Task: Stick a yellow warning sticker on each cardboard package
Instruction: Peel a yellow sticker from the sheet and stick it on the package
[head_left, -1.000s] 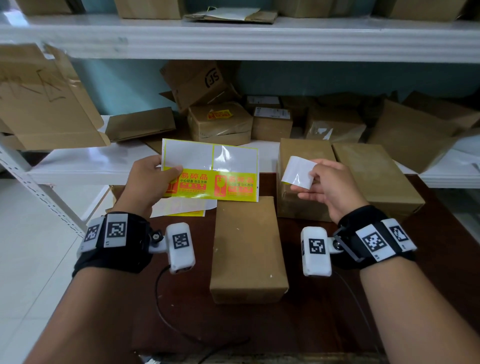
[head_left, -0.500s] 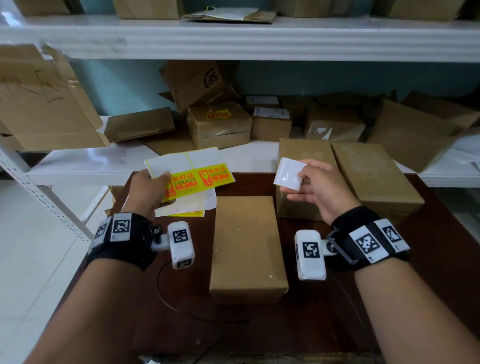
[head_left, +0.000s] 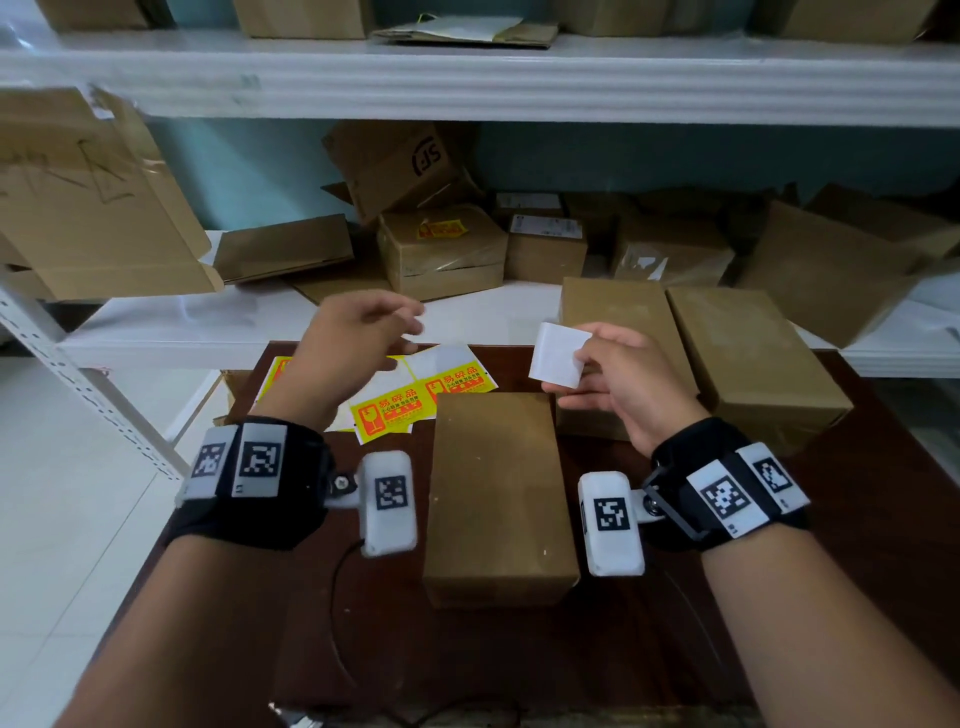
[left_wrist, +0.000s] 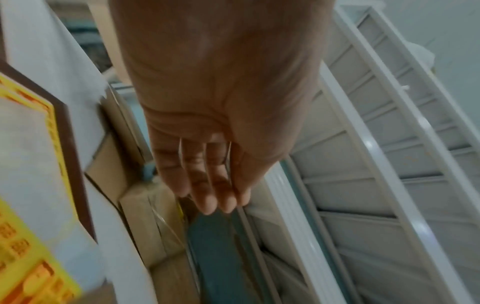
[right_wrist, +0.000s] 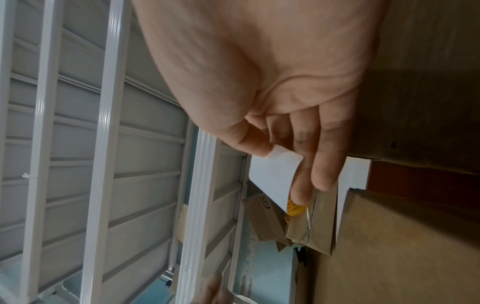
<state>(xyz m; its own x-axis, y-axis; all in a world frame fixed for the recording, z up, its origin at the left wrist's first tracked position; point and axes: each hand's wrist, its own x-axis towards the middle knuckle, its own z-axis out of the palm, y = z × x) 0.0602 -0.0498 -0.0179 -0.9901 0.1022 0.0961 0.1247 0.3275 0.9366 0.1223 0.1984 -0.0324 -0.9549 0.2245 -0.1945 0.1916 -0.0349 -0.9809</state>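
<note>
My right hand (head_left: 587, 364) pinches a peeled sticker (head_left: 558, 356), its white back toward me, above the far packages; in the right wrist view the sticker (right_wrist: 272, 176) sits between thumb and fingers. My left hand (head_left: 374, 327) hovers open and empty over the yellow sticker sheet (head_left: 415, 402), which lies flat on the brown table (head_left: 779, 597). In the left wrist view its fingers (left_wrist: 207, 195) are straight. A plain cardboard package (head_left: 498, 499) stands in front of me, two more packages (head_left: 623, 332) (head_left: 753, 358) sit side by side behind it.
White shelving (head_left: 467, 78) runs behind the table, its lower shelf crowded with cardboard boxes; one box (head_left: 441, 249) carries a yellow sticker. A flattened carton (head_left: 88, 197) hangs at the left. A cable (head_left: 337, 623) trails over the table's near side.
My left hand laid the sticker sheet down on the table, let go and lifted away. The right hand kept the peeled sticker and stayed near the far packages.
</note>
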